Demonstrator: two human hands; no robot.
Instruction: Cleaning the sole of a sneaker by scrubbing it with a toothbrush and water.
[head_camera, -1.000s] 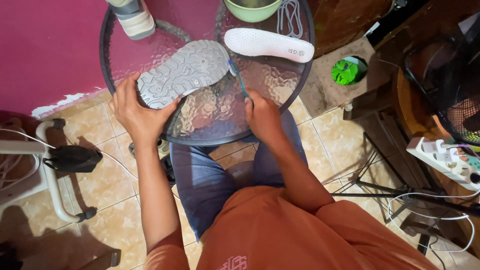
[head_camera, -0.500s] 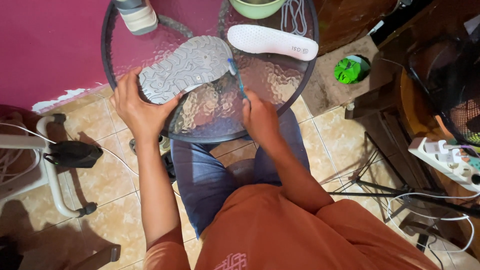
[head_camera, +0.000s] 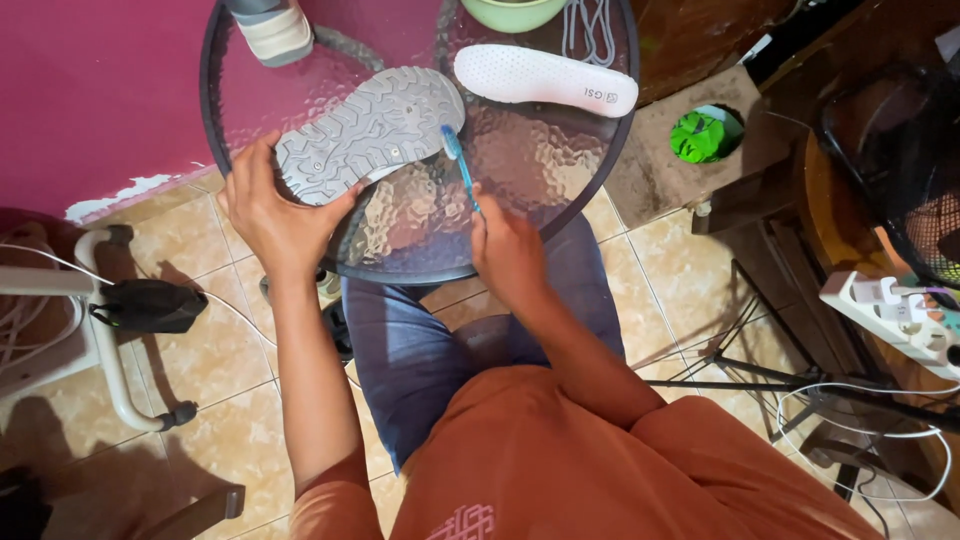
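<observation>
A grey shoe (head_camera: 375, 128) lies sole-up on a round glass table (head_camera: 520, 190). My left hand (head_camera: 268, 207) grips its heel end at the table's near left edge. My right hand (head_camera: 506, 250) holds a blue toothbrush (head_camera: 459, 165) whose head touches the toe end of the sole. A white insole (head_camera: 545, 78) lies flat on the glass just beyond the shoe, to the right.
A second shoe (head_camera: 268, 28) stands at the table's far left, a green bowl (head_camera: 515, 12) and grey laces (head_camera: 590, 22) at the far edge. A green object (head_camera: 702, 135) sits on the floor at right, with a power strip (head_camera: 895, 310), cables and a stand. A white frame (head_camera: 100, 330) is left.
The view has shifted slightly. The shoe and my left hand stay in place, while the toothbrush in my right hand has moved a little along the toe end of the sole.
</observation>
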